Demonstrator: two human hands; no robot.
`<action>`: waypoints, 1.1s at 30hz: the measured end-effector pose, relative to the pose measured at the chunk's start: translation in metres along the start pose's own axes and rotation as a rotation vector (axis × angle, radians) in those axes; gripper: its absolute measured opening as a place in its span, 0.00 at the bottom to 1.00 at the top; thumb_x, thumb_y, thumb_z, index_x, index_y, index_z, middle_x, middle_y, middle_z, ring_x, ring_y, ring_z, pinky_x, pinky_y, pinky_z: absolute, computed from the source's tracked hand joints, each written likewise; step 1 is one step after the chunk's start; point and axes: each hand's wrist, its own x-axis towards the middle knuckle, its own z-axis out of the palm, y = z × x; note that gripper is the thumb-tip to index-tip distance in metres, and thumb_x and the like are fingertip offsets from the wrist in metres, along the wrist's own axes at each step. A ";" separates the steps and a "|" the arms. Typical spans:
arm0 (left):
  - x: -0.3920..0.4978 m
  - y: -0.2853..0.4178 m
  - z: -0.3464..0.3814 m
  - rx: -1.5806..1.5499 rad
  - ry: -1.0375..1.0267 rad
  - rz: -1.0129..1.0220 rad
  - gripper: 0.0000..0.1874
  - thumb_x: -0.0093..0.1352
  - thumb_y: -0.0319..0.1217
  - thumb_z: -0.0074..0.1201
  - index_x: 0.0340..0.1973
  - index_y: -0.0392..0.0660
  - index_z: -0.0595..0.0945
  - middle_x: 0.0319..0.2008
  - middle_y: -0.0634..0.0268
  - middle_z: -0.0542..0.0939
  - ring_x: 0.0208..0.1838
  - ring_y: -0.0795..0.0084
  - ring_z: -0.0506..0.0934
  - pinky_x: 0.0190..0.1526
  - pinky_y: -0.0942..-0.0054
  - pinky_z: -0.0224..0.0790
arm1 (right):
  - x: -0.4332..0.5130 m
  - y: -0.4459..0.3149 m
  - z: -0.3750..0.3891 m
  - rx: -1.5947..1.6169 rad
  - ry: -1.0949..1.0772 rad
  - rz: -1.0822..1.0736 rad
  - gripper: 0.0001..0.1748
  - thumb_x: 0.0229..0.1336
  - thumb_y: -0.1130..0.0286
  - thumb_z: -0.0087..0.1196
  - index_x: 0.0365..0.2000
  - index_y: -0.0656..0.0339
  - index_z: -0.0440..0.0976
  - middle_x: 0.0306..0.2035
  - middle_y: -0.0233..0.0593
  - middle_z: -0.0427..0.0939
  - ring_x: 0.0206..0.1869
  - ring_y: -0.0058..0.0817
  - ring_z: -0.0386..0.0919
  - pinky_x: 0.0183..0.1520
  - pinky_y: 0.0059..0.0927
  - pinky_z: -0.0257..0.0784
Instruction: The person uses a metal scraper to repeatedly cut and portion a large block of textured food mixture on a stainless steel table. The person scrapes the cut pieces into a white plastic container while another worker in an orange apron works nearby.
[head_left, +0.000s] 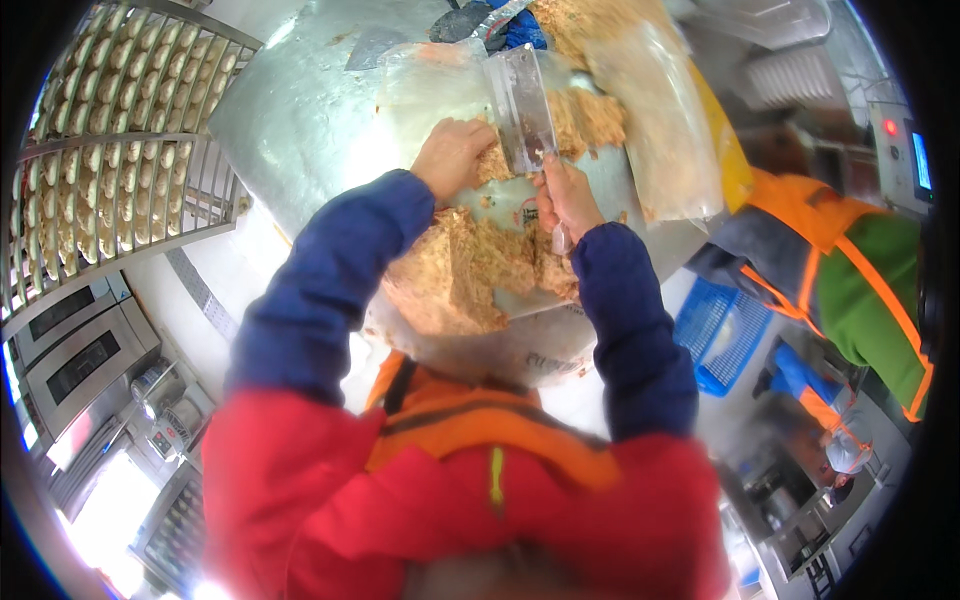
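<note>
My right hand (566, 199) grips the handle of a wide-bladed cleaver (523, 109), its blade pointing away from me over the table. My left hand (455, 155) rests on a piece of tan, crumbly food (495, 161) just left of the blade; its fingers are curled over it. Nearer to me lies a large block of the same tan material (450, 277), with broken chunks (510, 255) beside it. Another chunk (589, 120) sits right of the blade. Under and behind the blade is a clear plastic sheet or bag (435, 82). What the material is, I cannot tell.
A metal rack of trays with round pale pieces (112, 82) stands left of the metal table (300, 97). A filled clear bag (667, 135) lies at the right. Close on the right is a co-worker in green and orange (847, 262), near a blue plastic basket (724, 330). Another person (840, 435) is farther off.
</note>
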 end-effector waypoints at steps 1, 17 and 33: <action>0.000 0.002 -0.002 -0.006 -0.007 -0.001 0.18 0.52 0.25 0.60 0.40 0.47 0.78 0.37 0.61 0.79 0.42 0.56 0.76 0.45 0.60 0.64 | 0.000 0.000 -0.002 -0.015 0.011 -0.045 0.25 0.70 0.49 0.42 0.32 0.63 0.65 0.12 0.32 0.61 0.09 0.21 0.57 0.12 0.27 0.53; -0.165 0.015 -0.055 -0.172 0.271 -0.458 0.19 0.63 0.30 0.59 0.50 0.41 0.79 0.49 0.50 0.78 0.52 0.49 0.76 0.54 0.59 0.69 | -0.132 -0.016 0.051 -0.173 0.349 -0.163 0.15 0.69 0.61 0.46 0.36 0.65 0.71 0.13 0.27 0.66 0.14 0.14 0.63 0.18 0.21 0.58; -0.204 0.047 -0.016 -0.325 0.302 -0.318 0.23 0.55 0.26 0.65 0.45 0.37 0.75 0.39 0.49 0.76 0.45 0.48 0.74 0.46 0.57 0.69 | -0.136 -0.008 0.117 -0.605 0.907 -0.117 0.16 0.63 0.61 0.54 0.34 0.68 0.75 0.23 0.49 0.76 0.26 0.39 0.74 0.32 0.38 0.69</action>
